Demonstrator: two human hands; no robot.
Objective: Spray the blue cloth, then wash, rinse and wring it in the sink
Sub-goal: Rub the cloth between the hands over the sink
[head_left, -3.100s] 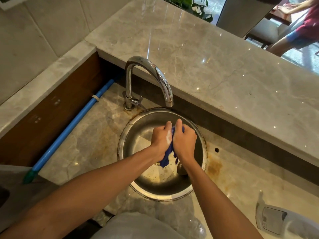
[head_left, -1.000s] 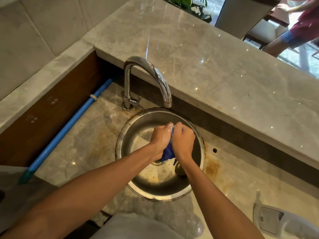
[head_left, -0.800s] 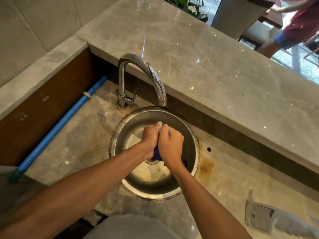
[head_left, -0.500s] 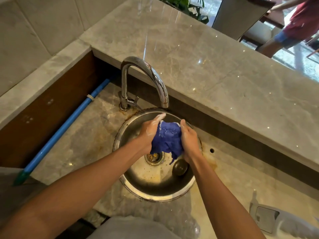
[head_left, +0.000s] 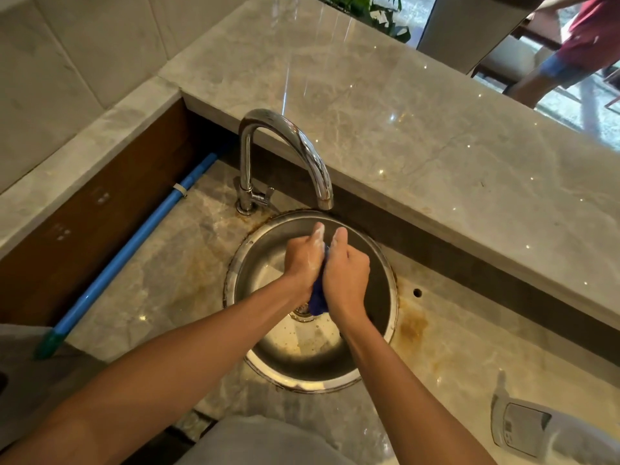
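- The cloth (head_left: 318, 298), spread open a moment ago, is now bunched at frame centre over the sink (head_left: 385, 263).
- It is gripped between the soapy left hand (head_left: 303, 260) and right hand (head_left: 347, 275).
- Washing is judged ongoing.

Both hands, the left hand (head_left: 303, 263) and the right hand (head_left: 347, 273), sit pressed together over the middle of the round stainless-steel sink basin (head_left: 380, 317), so the open bowl shows mostly on the near side and to the right of them. The curved chrome tap (head_left: 288, 142) arches over the far rim, its spout just beyond the fingertips, closing off room upward there. Behind it the raised grey marble ledge (head_left: 419, 135) walls off the far side. To the left, a long blue pipe (head_left: 134, 253) lies along the brown wooden panel (head_left: 90, 203). A white plastic spray bottle (head_left: 536, 431) lies on the stained marble counter (head_left: 469, 350) at near right
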